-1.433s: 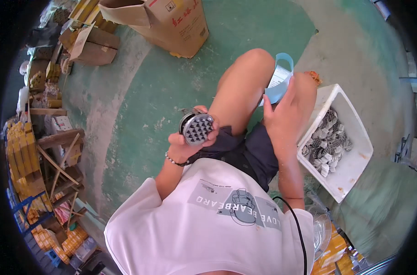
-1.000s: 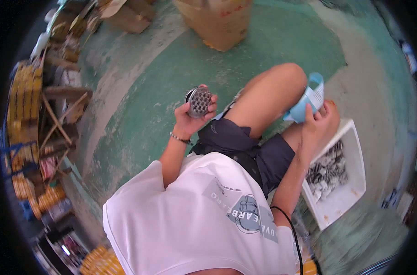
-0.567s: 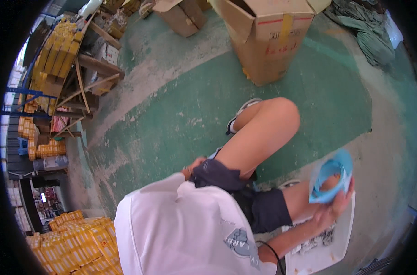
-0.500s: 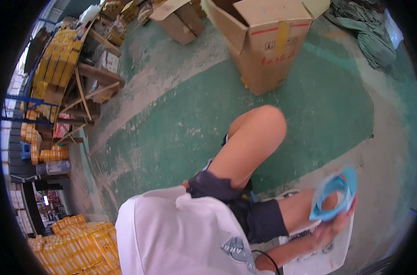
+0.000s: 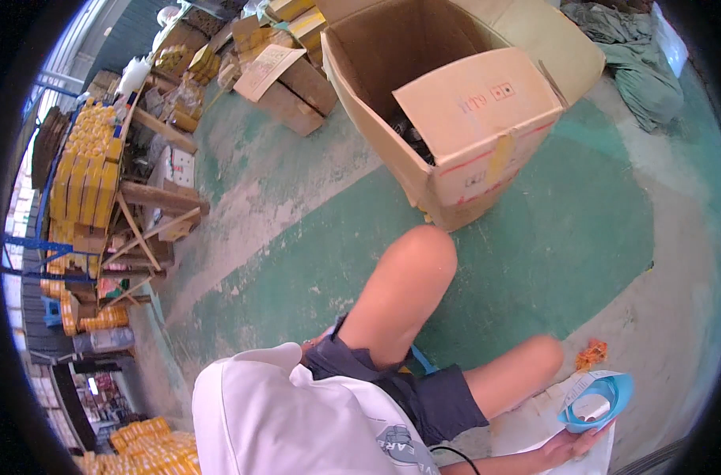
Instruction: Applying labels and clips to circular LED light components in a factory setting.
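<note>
My right hand [image 5: 568,448] is closed round the lower side of a light-blue, hollow, ring-shaped roll [image 5: 622,393] with a pale printed strip on its edge. The roll's exact kind I cannot make out. Below it lies a white, flat-looking surface [image 5: 602,457], partly covered by the hand. An orange tangled clump [image 5: 591,355] sits beside my right knee, just beyond the roll. Of my left hand [image 5: 316,339], only a sliver shows beside my left thigh, behind the white shirt; its fingers are hidden.
A large open cardboard box [image 5: 487,170], dark things inside, stands on the green floor ahead. A smaller carton [image 5: 297,99] is behind it. Wooden-framed shelving with yellow packs [image 5: 83,186] runs along the left. Yellow packs [image 5: 150,451] are stacked lower left. Dark-green cloth [image 5: 641,87] lies far right.
The view has tilted up, showing more of the large box's inside. My right hand and the blue roll sit lower in view. The orange clump has come into sight.
</note>
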{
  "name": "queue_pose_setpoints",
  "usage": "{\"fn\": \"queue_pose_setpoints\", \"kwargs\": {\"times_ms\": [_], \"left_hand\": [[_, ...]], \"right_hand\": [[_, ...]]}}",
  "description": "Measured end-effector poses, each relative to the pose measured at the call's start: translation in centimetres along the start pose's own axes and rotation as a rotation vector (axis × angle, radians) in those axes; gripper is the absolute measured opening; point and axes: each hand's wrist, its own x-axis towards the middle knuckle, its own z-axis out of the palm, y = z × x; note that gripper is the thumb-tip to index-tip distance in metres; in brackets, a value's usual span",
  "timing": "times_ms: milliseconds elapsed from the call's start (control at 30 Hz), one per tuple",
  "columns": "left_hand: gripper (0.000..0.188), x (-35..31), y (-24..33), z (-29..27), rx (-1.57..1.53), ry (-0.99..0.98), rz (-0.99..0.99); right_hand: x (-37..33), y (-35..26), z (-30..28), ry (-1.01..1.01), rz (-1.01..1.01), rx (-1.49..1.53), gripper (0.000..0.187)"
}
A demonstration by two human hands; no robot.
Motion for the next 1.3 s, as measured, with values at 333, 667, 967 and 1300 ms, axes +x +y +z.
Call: {"fn": "queue_pose_setpoints", "kwargs": {"times_ms": [333,667,967,1300], "left_hand": [[0.033,1.2,1.6,-1.9,0.080,-0.028,0.060],[0.033,-2.5,5.3,-3.7,0.060,0.172,0.037],[0.033,-5.6,15.7,-9.7,0.057,0.285,0.067],[0.033,1.5,31.8,-13.4,0.389,0.191,0.155]], "right_hand": [[-2.9,3.1,-1.1,-0.065,0.082,0.081,0.069],[4.3,5.3,1.9,-0.074,0.159,-0.099,0.070],[6.3,2.0,7.9,-0.012,0.159,-0.261,0.065],[-9.5,9.9,4.5,0.171,0.495,0.336,0.039]]}}
